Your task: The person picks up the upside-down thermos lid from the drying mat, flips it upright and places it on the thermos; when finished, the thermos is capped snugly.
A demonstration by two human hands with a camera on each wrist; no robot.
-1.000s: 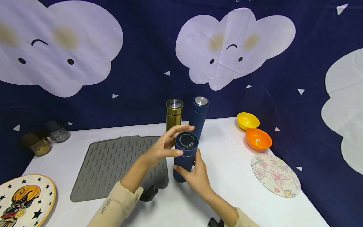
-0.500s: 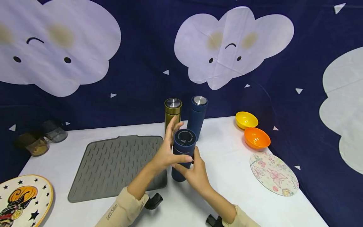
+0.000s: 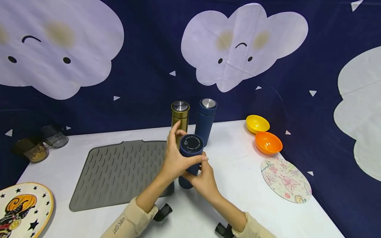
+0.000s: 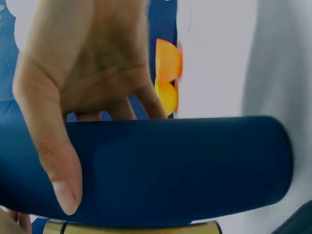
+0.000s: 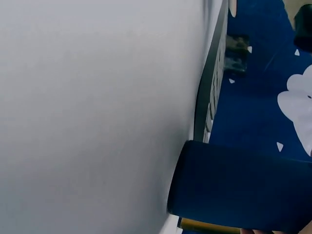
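Observation:
A dark blue thermos [image 3: 193, 169] with a black printed top [image 3: 191, 142] stands upright between both hands. My left hand [image 3: 175, 162] grips it just below the top, thumb across the near side and fingers behind. In the left wrist view its thumb lies over the blue thermos [image 4: 185, 165]; the fingertips are hidden. Lower down, my right hand [image 3: 205, 181] holds the body, its thumb in front. The right wrist view shows the thermos base [image 5: 239, 185] at the table surface. Just behind stand a gold thermos [image 3: 180, 115] and a taller blue thermos [image 3: 205, 122], both with silver tops.
A grey drying mat [image 3: 119, 172] lies left of the thermos. Farther left are a pumpkin-patterned plate [image 3: 44, 198] and two dark clear cups [image 3: 56, 140]. On the right sit a yellow bowl [image 3: 257, 124], an orange bowl [image 3: 268, 142] and a round floral mat [image 3: 285, 180].
My left hand has closed round the upper thermos. The mark on its black top has swung from the lower right to the left. My right hand keeps its hold below.

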